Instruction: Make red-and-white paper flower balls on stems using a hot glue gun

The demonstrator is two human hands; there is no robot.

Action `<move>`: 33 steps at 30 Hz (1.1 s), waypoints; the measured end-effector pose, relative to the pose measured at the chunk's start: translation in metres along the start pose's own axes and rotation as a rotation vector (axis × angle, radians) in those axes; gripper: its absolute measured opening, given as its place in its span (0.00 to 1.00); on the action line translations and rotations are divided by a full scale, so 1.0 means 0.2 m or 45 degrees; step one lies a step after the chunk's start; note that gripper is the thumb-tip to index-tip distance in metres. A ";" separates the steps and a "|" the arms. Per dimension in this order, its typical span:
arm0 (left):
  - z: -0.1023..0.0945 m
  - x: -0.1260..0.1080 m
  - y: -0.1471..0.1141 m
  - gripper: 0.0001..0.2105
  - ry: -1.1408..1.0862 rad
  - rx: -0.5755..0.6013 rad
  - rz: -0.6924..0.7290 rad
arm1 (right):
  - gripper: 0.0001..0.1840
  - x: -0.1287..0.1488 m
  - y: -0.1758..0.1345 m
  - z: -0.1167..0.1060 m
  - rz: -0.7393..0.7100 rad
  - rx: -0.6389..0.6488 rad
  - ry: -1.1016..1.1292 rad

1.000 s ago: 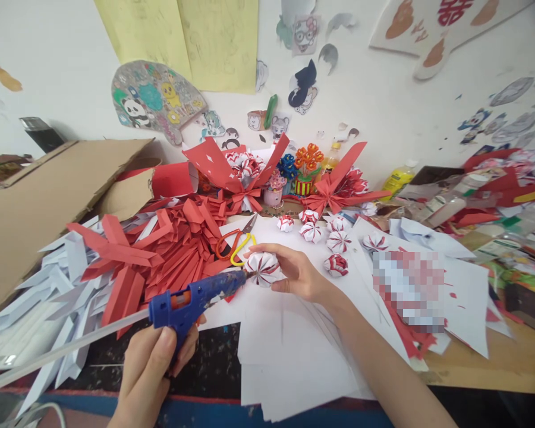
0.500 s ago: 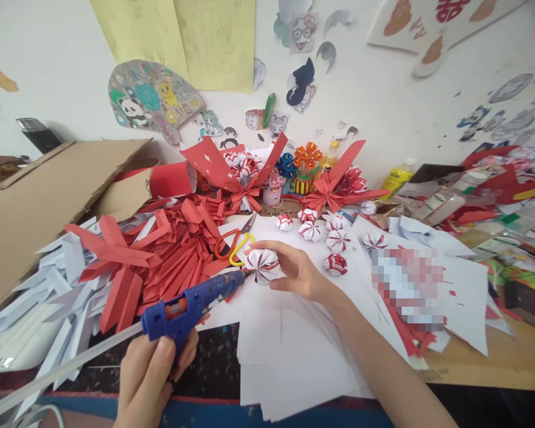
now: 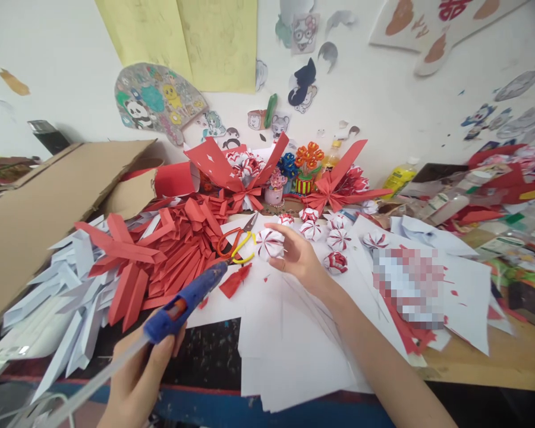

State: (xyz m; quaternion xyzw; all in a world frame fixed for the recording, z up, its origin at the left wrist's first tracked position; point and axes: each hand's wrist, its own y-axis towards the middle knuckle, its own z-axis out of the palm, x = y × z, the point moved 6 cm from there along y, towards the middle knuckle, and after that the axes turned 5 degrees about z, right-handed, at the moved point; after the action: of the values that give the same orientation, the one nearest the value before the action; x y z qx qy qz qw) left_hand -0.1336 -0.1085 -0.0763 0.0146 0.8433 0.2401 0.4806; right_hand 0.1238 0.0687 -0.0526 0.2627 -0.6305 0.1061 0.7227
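Observation:
Wrapped round the handle of a blue hot glue gun (image 3: 185, 303) is my left hand (image 3: 138, 368), near the table's front edge. A long whitish glue stick (image 3: 104, 377) sticks out of the gun's back, and the nozzle points up and to the right, apart from the paper. Between thumb and fingers, my right hand (image 3: 301, 255) holds a white-and-red folded paper flower (image 3: 270, 244) above the white sheets (image 3: 294, 351). Just left of the flower lie scissors (image 3: 238, 242) with orange and yellow handles. A small red paper scrap (image 3: 235, 281) rests below them.
Folded red paper strips (image 3: 178, 255) and white strips (image 3: 71, 297) are heaped on the left, beside cardboard (image 3: 66, 184). Several finished paper flowers (image 3: 337, 240) sit right of my hand. Red-wrapped bouquets (image 3: 245, 184) stand along the wall; bottles (image 3: 399, 177) and clutter fill the right.
The glue gun's nozzle has drawn back from the paper flower, down and to the left. My right hand has lifted slightly with the flower. The red scrap now shows fully.

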 end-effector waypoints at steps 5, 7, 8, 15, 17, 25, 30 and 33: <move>0.05 -0.01 0.04 0.16 0.490 0.345 0.375 | 0.35 -0.01 0.01 -0.05 0.049 -0.179 0.101; 0.08 -0.04 0.05 0.17 0.603 0.378 0.515 | 0.35 -0.02 0.01 -0.05 0.069 -0.182 0.120; 0.10 -0.05 0.05 0.17 0.655 0.385 0.577 | 0.35 -0.02 0.01 -0.05 0.074 -0.178 0.127; 0.13 -0.06 0.07 0.17 0.818 0.435 0.755 | 0.36 -0.02 0.01 -0.05 0.086 -0.176 0.139; 0.11 -0.05 0.08 0.17 0.828 0.451 0.733 | 0.36 -0.02 0.01 -0.04 0.085 -0.162 0.146; 0.08 -0.04 0.16 0.16 0.841 0.559 0.725 | 0.37 -0.02 0.01 -0.03 0.120 -0.121 0.194; 0.12 -0.02 0.19 0.17 0.896 0.597 0.730 | 0.38 -0.02 0.01 -0.03 0.118 -0.117 0.177; 0.17 -0.03 0.21 0.17 0.901 0.584 0.757 | 0.37 -0.01 0.01 -0.04 0.070 -0.154 0.168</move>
State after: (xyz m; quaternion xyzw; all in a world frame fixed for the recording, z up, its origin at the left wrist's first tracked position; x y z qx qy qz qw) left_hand -0.1114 -0.0601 -0.0684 0.2765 0.9447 0.1653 0.0612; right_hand 0.1293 0.0755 -0.0550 0.1935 -0.5936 0.1049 0.7741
